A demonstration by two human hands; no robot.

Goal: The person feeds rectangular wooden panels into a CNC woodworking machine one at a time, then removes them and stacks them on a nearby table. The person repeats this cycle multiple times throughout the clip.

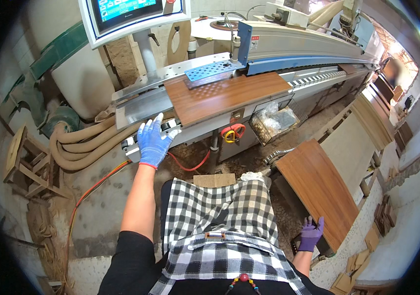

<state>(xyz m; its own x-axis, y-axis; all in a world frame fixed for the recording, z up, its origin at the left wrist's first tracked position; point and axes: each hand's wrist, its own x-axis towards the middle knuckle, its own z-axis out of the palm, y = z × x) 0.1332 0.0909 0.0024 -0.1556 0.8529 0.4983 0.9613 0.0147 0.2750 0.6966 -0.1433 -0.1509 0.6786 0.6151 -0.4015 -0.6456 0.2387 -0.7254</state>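
Observation:
My left hand [153,140], in a blue glove, is open with fingers spread at the machine's infeed end, just left of a brown wood-grain board [219,98]. That board lies on the machine's bed, under the edge of a perforated blue plate [205,68]. My right hand [309,236], in a purple glove, is at the near left edge of a second brown board [318,187], low to my right; its fingers are apart and slightly bent. That second board rests on a low support next to larger pale panels [347,145].
A screen [124,10] stands above the machine. Hoses [79,150] and a wooden stool [30,162] are at left. A wire basket [274,123] and red-yellow scissors [232,132] hang on the machine's front. A cable [92,189] crosses the floor; board offcuts [367,246] lie right.

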